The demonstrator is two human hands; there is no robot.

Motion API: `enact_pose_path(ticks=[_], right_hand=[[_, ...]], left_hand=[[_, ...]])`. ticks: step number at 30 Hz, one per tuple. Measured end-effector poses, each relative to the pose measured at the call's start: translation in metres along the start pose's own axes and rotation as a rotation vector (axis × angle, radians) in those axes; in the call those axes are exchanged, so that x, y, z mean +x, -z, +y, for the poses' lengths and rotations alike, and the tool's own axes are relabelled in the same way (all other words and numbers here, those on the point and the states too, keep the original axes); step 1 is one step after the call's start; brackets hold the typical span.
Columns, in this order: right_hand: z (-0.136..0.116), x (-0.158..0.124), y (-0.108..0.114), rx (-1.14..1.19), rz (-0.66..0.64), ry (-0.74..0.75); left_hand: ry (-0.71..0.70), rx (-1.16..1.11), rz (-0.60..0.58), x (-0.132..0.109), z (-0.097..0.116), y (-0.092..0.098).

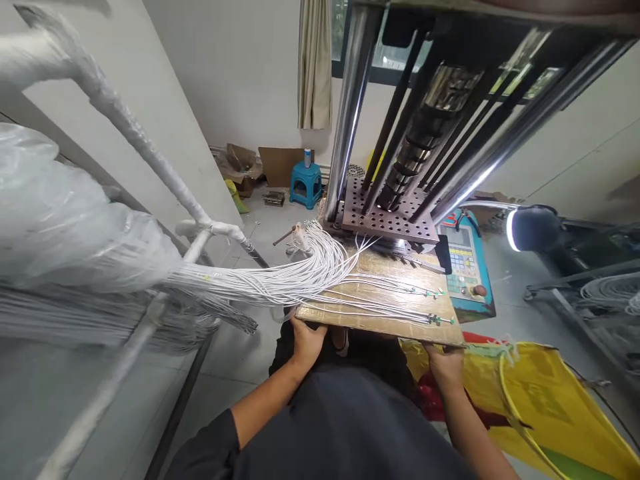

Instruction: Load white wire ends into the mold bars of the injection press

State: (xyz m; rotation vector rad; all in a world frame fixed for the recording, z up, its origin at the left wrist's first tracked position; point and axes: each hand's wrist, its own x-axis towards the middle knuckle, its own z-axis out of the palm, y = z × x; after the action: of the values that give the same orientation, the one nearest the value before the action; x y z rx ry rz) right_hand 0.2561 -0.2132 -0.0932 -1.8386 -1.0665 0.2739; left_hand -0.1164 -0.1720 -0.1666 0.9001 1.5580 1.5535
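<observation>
My left hand (306, 340) rests at the near left edge of a brown cardboard-covered board (380, 323); its fingers curl under the edge, so what they touch is hidden. Over at the near right corner, my right hand (445, 365) has its fingers tucked below the board too. A thick bundle of white cables (280, 277) runs from a rack on the left across the board. A few cables (400, 303) lie fanned out on it, ending in small green connectors (437, 320) near the right edge.
A tall press machine with steel columns (350, 113) and a perforated plate (385, 213) stands just behind the board. Its control panel (465, 260) is to the right, beside a lamp (530, 228). A yellow bag (550, 393) lies at lower right, a blue stool (306, 183) farther back.
</observation>
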Motion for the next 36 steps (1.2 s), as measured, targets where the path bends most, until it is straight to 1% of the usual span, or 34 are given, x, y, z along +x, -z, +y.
enact_pose_path(ticks=[4,6,7,9,12,13,14,15,16,17,18,19,20,21,22,23,24,25,26,27,28,30,31,33,36], right_hand=[[-0.001,-0.002,-0.004,-0.002,0.016,-0.002],[-0.004,-0.003,-0.007,0.049,0.014,-0.011],[-0.005,-0.004,-0.007,0.078,0.017,-0.022],[-0.007,-0.005,-0.008,0.124,0.009,-0.056],[-0.003,-0.006,-0.002,0.187,-0.074,-0.106],[0.001,-0.006,0.002,0.219,-0.118,-0.118],[0.005,-0.007,0.007,0.254,-0.150,-0.130],[0.009,-0.008,0.014,0.287,-0.155,-0.138],[0.012,-0.009,0.021,0.308,-0.133,-0.144],[0.013,-0.010,0.029,0.310,-0.080,-0.141],[0.011,-0.010,0.038,0.291,0.001,-0.123],[0.007,-0.009,0.046,0.252,0.086,-0.082],[0.001,-0.007,0.054,0.200,0.160,-0.015],[-0.008,-0.003,0.060,0.144,0.210,0.072],[-0.017,0.002,0.065,0.096,0.233,0.172],[-0.027,0.009,0.067,0.066,0.228,0.272],[-0.036,0.018,0.067,0.049,0.194,0.364],[-0.043,0.027,0.065,0.034,0.144,0.444],[-0.048,0.037,0.061,0.016,0.087,0.520],[-0.051,0.047,0.055,-0.010,0.020,0.594],[-0.052,0.057,0.049,-0.045,-0.046,0.662],[-0.050,0.072,0.037,-0.132,-0.149,0.752],[-0.048,0.077,0.033,-0.165,-0.181,0.766],[-0.044,0.081,0.027,-0.204,-0.214,0.747],[-0.042,0.080,0.028,-0.227,-0.237,0.728]], left_hand=[[-0.003,0.012,-0.020,0.004,0.007,0.001],[0.010,0.047,-0.055,0.006,0.010,0.009],[0.011,0.081,-0.095,0.007,0.012,0.018],[0.013,0.201,-0.223,0.008,0.018,0.044],[0.015,0.535,-0.433,0.006,0.040,0.090],[-0.025,0.638,-0.479,0.004,0.052,0.100],[-0.104,0.709,-0.510,0.002,0.065,0.105],[-0.220,0.736,-0.541,-0.002,0.081,0.102],[-0.364,0.725,-0.581,-0.006,0.097,0.092],[-0.514,0.694,-0.633,-0.011,0.114,0.073],[-0.652,0.658,-0.709,-0.017,0.130,0.048],[-0.778,0.642,-0.800,-0.022,0.144,0.018],[-0.875,0.655,-0.908,-0.027,0.157,-0.016],[-0.941,0.661,-0.992,-0.031,0.168,-0.050],[-0.975,0.682,-1.052,-0.034,0.176,-0.082],[-1.004,0.751,-1.089,-0.036,0.181,-0.111],[-1.031,0.852,-1.114,-0.037,0.185,-0.136],[-1.054,0.945,-1.132,-0.037,0.187,-0.155],[-1.077,1.028,-1.145,-0.035,0.187,-0.169],[-1.098,1.088,-1.157,-0.033,0.187,-0.177],[-1.114,1.119,-1.170,-0.030,0.185,-0.182],[-1.114,1.118,-1.191,-0.023,0.182,-0.184],[-1.091,1.095,-1.198,-0.019,0.180,-0.183],[-1.007,1.020,-1.209,-0.013,0.177,-0.180],[-0.882,0.867,-1.241,-0.007,0.176,-0.176]])
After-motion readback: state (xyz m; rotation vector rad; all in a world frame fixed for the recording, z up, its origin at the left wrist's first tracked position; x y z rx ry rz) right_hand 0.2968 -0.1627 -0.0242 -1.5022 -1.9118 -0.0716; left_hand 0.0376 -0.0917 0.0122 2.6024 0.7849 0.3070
